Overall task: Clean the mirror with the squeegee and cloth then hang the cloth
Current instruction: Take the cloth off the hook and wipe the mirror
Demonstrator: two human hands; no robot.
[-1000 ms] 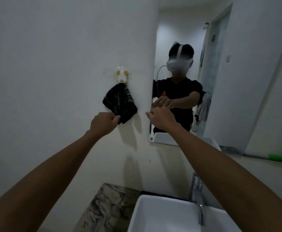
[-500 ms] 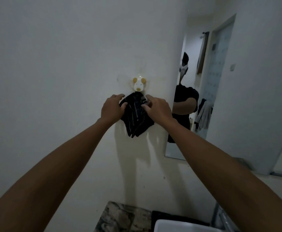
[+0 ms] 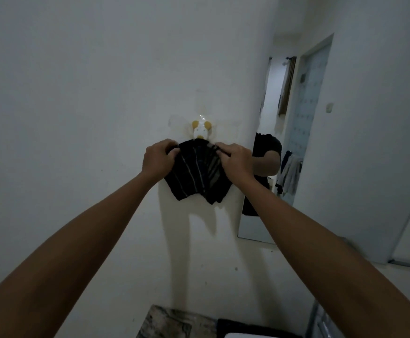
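Left hand (image 3: 157,159) and right hand (image 3: 235,160) each grip a top corner of the cloth (image 3: 196,175) beneath the hook (image 3: 200,129). Mirror (image 3: 278,152) edge lies just right; bare wall left. Cloth now spread wider than before.

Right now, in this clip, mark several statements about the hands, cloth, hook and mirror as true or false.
1. Both hands, left hand and right hand, grip the black striped cloth. True.
2. The cloth lies in the sink. False: it hangs against the white wall.
3. The white-and-yellow animal-shaped hook sits above the cloth. True.
4. The frameless wall mirror is left of the cloth. False: it is right of it.
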